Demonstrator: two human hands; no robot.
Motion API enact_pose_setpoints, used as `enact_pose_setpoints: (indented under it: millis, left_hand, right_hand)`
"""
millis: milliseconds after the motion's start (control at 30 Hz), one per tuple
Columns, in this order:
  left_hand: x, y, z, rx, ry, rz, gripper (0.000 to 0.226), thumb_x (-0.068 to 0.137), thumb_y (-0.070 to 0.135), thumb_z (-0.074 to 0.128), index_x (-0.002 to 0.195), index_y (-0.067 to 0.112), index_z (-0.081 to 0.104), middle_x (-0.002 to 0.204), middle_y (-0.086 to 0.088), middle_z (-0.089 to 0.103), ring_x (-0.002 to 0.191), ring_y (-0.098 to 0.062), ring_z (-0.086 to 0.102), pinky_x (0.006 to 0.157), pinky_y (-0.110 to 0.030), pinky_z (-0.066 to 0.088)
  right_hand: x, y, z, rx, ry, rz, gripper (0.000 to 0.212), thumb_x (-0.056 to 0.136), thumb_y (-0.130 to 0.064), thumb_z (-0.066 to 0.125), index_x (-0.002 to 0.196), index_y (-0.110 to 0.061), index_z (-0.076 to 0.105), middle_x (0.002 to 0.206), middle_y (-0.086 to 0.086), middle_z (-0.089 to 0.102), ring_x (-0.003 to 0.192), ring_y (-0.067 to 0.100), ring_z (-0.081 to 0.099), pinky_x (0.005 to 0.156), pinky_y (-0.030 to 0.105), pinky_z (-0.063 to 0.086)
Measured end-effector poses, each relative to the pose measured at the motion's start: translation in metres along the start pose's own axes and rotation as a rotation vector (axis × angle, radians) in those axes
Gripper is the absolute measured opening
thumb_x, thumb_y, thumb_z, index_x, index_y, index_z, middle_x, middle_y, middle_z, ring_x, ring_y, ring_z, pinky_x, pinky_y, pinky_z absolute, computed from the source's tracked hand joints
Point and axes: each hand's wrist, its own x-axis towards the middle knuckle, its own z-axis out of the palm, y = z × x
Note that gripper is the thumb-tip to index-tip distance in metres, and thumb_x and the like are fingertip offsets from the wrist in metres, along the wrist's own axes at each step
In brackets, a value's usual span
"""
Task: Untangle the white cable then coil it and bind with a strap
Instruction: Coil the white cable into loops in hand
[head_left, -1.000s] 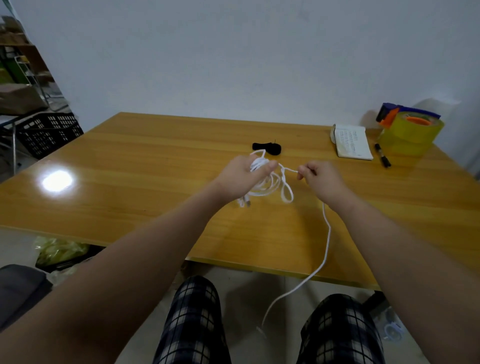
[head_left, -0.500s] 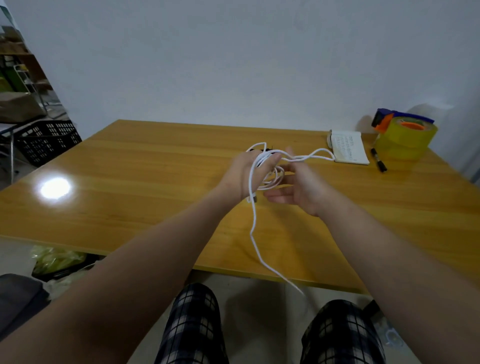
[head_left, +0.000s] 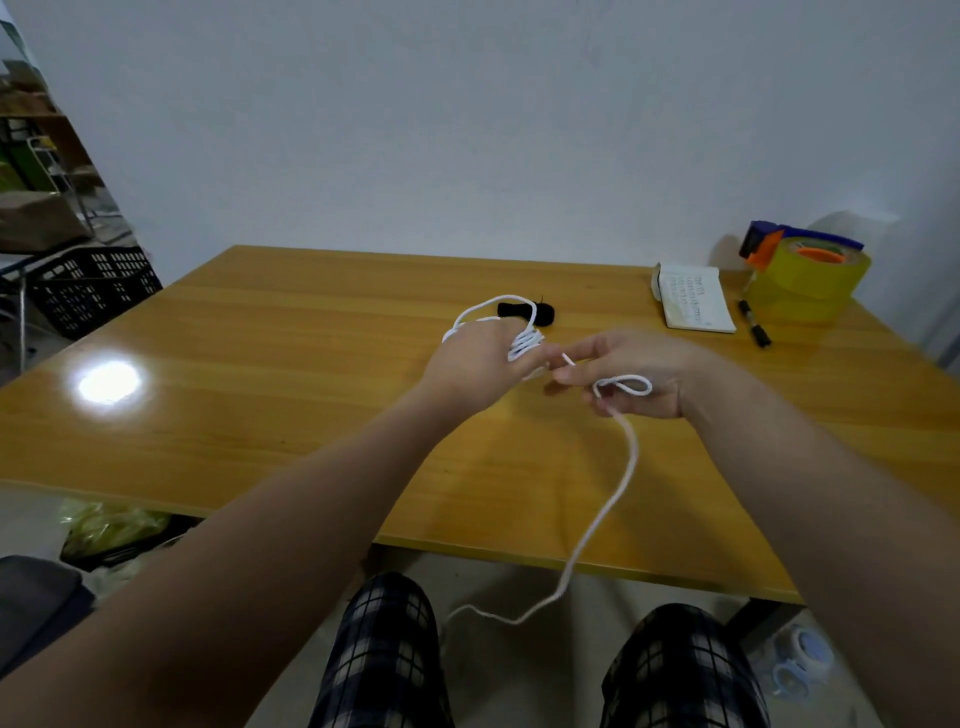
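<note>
while the left hand (head_left: 478, 366) holds the white cable (head_left: 629, 467) wound in tight loops round its fingers above the bench (head_left: 260, 364), the right hand (head_left: 634, 374) pinches a small loop just beside it. the loose tail runs lengthwise down toward the lap. a black strap (head_left: 524, 312) lies just behind.

Dim, soft; lamp glare on table (head_left: 109, 383); wide-angle bending at edges.

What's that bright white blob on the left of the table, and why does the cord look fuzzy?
Head view: the blob is glare, likely a light reflected in the glossy table; the white cable hanging from the right hand looks smeared, probably motion blur.
</note>
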Motion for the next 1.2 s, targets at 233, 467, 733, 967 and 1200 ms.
enact_pose_setpoints:
  millis: [233, 467, 733, 967, 1200]
  left_hand:
    - [0.003, 0.0, -0.011, -0.327, -0.197, -0.258, 0.052, 0.09, 0.057, 0.048, 0.06, 0.017, 0.033, 0.052, 0.002, 0.031, 0.044, -0.011, 0.027, 0.046, -0.025, 0.023]
    - [0.0, 0.012, -0.023, -1.2, -0.257, -0.244, 0.043, 0.097, 0.038, 0.045, 0.061, 0.019, 0.034, 0.047, 0.008, 0.024, 0.036, -0.004, 0.018, 0.035, -0.016, 0.013]
    - [-0.002, 0.007, -0.026, -1.472, -0.06, -0.309, 0.044, 0.096, 0.039, 0.048, 0.06, 0.017, 0.036, 0.043, 0.009, 0.027, 0.034, -0.004, 0.021, 0.034, -0.016, 0.017]
    - [-0.004, 0.024, -0.012, -1.674, -0.256, -0.316, 0.054, 0.093, 0.048, 0.045, 0.048, 0.019, 0.037, 0.035, 0.008, 0.026, 0.03, -0.005, 0.024, 0.036, -0.015, 0.016]
    - [0.026, 0.01, -0.031, -1.553, 0.15, -0.478, 0.038, 0.099, 0.035, 0.042, 0.066, 0.015, 0.043, 0.048, 0.003, 0.04, 0.044, -0.012, 0.042, 0.048, -0.024, 0.037]
  right_hand:
    - [-0.001, 0.001, -0.01, -0.493, 0.57, -0.437, 0.03, 0.082, -0.042, 0.066, 0.066, -0.017, 0.064, 0.048, -0.01, 0.042, 0.05, 0.008, 0.042, 0.057, 0.028, 0.034]
    - [0.002, 0.013, -0.016, -0.136, 0.539, -0.458, 0.033, 0.09, -0.041, 0.055, 0.079, -0.009, 0.058, 0.081, -0.006, 0.053, 0.073, -0.003, 0.047, 0.067, 0.015, 0.031]
    - [0.013, 0.048, -0.012, -0.09, 0.675, -0.336, 0.063, 0.093, -0.048, 0.047, 0.099, 0.015, 0.056, 0.097, 0.026, 0.064, 0.093, 0.04, 0.057, 0.085, 0.046, 0.045]
    - [0.035, 0.046, -0.007, -0.309, 0.872, -0.144, 0.06, 0.096, -0.051, 0.035, 0.048, -0.015, 0.031, 0.05, 0.001, 0.033, 0.049, 0.018, 0.031, 0.049, 0.033, 0.02]
    - [0.037, 0.066, 0.005, -0.803, 0.635, -0.214, 0.031, 0.101, -0.038, 0.029, 0.089, -0.019, 0.05, 0.082, 0.007, 0.058, 0.078, 0.03, 0.055, 0.061, 0.034, 0.038]
